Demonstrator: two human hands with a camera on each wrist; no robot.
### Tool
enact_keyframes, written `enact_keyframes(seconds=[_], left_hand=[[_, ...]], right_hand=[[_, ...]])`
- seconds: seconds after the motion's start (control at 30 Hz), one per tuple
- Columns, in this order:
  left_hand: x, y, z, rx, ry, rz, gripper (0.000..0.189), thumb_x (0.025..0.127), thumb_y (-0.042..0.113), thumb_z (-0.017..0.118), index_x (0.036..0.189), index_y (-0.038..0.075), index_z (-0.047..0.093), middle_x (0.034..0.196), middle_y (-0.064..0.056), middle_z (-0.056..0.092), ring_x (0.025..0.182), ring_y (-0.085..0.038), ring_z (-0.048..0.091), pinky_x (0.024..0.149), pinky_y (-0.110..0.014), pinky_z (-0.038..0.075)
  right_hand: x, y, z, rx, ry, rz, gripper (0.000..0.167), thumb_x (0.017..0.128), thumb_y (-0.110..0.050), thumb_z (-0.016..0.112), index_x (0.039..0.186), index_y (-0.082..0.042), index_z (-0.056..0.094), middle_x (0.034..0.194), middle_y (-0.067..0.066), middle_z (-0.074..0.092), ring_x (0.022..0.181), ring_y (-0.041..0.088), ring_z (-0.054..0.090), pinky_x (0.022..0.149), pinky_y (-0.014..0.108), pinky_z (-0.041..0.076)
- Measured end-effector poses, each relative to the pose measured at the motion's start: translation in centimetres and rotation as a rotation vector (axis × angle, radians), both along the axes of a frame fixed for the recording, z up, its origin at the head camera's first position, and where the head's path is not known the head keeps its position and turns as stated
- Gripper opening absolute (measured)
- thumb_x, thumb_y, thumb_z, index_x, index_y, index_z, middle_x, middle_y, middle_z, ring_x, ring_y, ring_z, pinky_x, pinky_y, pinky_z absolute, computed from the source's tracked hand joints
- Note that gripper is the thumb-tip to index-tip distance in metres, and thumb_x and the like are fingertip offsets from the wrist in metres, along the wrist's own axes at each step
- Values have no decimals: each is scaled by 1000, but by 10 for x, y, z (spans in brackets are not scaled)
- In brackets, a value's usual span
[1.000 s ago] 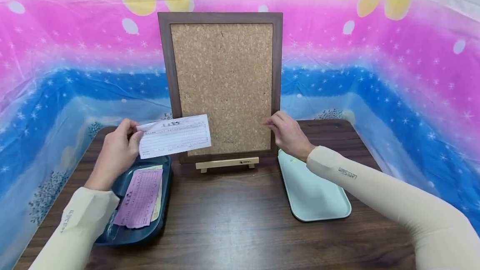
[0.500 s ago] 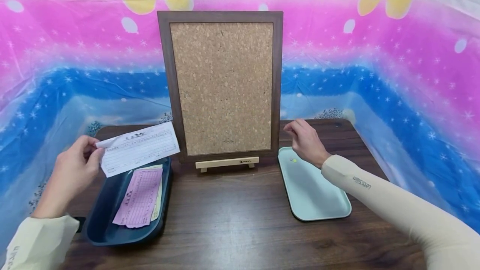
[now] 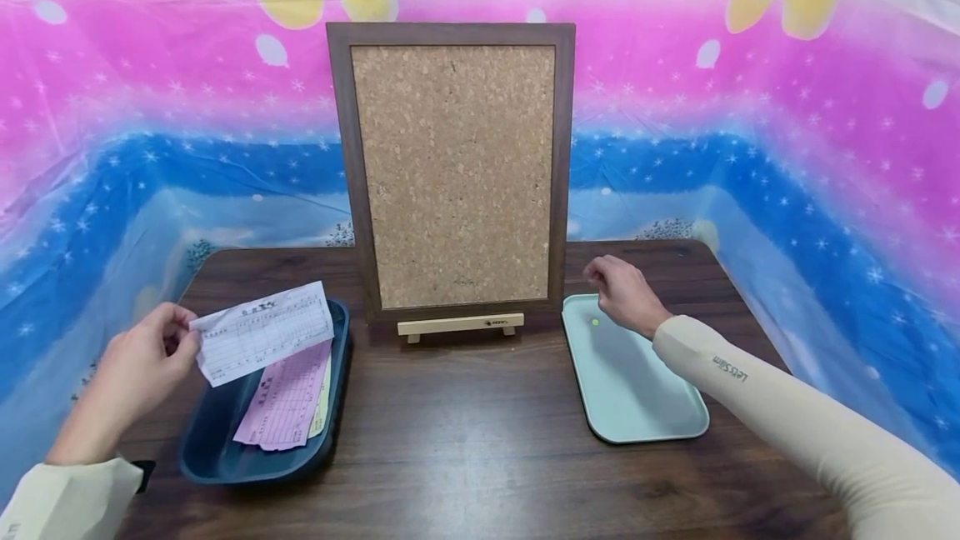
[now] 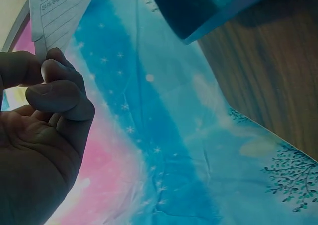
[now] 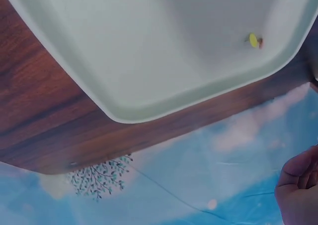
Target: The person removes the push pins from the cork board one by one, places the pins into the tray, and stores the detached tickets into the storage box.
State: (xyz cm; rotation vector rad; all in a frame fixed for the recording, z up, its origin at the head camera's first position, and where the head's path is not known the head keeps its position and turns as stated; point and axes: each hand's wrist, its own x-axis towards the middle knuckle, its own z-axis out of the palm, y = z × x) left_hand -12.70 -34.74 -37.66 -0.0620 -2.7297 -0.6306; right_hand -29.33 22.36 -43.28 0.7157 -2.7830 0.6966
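In the head view my left hand (image 3: 146,361) pinches a white printed form (image 3: 262,336) by its left end, above a dark blue tray (image 3: 217,452). A pink form (image 3: 285,402) lies in that tray over a pale yellow slip (image 3: 322,407). The left wrist view shows thumb and fingers of the left hand (image 4: 47,111) on the paper's edge (image 4: 57,11). My right hand (image 3: 626,294) hovers over the far end of a mint green tray (image 3: 648,390), fingers curled; its fingertips are hidden. A yellow pushpin (image 5: 253,39) lies in the mint tray.
A framed cork board (image 3: 461,173) stands upright on a small wooden easel (image 3: 461,324) at the back middle. The brown wooden table (image 3: 457,440) runs between the two trays. A patterned cloth backdrop (image 3: 660,165) surrounds the table's sides and back.
My left hand has carried the white form left and down, from before the board's lower left to over the blue tray. My right hand has moved from the board's right edge to the mint tray.
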Motion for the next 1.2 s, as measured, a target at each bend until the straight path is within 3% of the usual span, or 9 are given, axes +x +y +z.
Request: enact_keyframes(seconds=[0.17, 0.4, 0.53, 0.67, 0.77, 1.0, 1.2], left_hand=[[4, 1, -10, 2, -38, 2, 16, 87, 0, 53, 101, -6, 49, 71, -9, 55, 52, -16, 42, 44, -27, 31], [8, 4, -16, -6, -97, -5, 24, 88, 0, 53, 111, 0, 48, 68, -4, 52, 51, -16, 41, 46, -29, 31], [10, 7, -19, -17, -218, -35, 14, 91, 4, 53, 102, 0, 60, 66, -1, 54, 51, -16, 41, 45, -30, 32], [14, 15, -21, -12, -356, -42, 21, 90, 4, 50, 102, -3, 65, 56, 1, 47, 45, -15, 35, 42, -28, 30], [14, 20, -24, -8, -407, -58, 20, 89, 3, 53, 103, -4, 65, 57, 0, 47, 46, -15, 36, 43, -28, 30], [15, 27, -31, -35, -487, -117, 13, 88, 9, 64, 93, 2, 72, 75, -1, 65, 59, -14, 51, 53, -32, 41], [18, 35, -32, -24, -602, -114, 14, 88, 13, 65, 93, 4, 74, 72, 1, 65, 57, -14, 53, 52, -33, 41]], right_hand=[[-1, 1, -7, 15, -3, -12, 23, 86, 11, 49, 96, -4, 62, 92, 7, 57, 79, 22, 56, 70, 40, 46], [-6, 3, -23, 71, -141, -15, 20, 84, 10, 50, 91, -2, 65, 84, 6, 59, 72, 19, 53, 67, 37, 45], [-9, 4, -33, 94, -194, 25, 20, 79, 10, 51, 85, -3, 65, 76, 1, 60, 68, 16, 52, 64, 34, 44], [-9, 4, -41, 110, -225, 62, 21, 78, 9, 51, 83, -5, 66, 76, 0, 61, 66, 14, 52, 63, 32, 44], [-10, 5, -45, 125, -249, 75, 23, 78, 9, 49, 84, -6, 67, 77, 1, 62, 66, 13, 51, 63, 32, 45], [-11, 4, -48, 133, -224, 76, 25, 77, 9, 48, 83, -7, 67, 76, -1, 62, 66, 12, 53, 62, 31, 45], [-12, 3, -48, 127, -220, 79, 23, 78, 9, 51, 82, -6, 68, 77, 1, 63, 66, 13, 54, 62, 32, 46]])
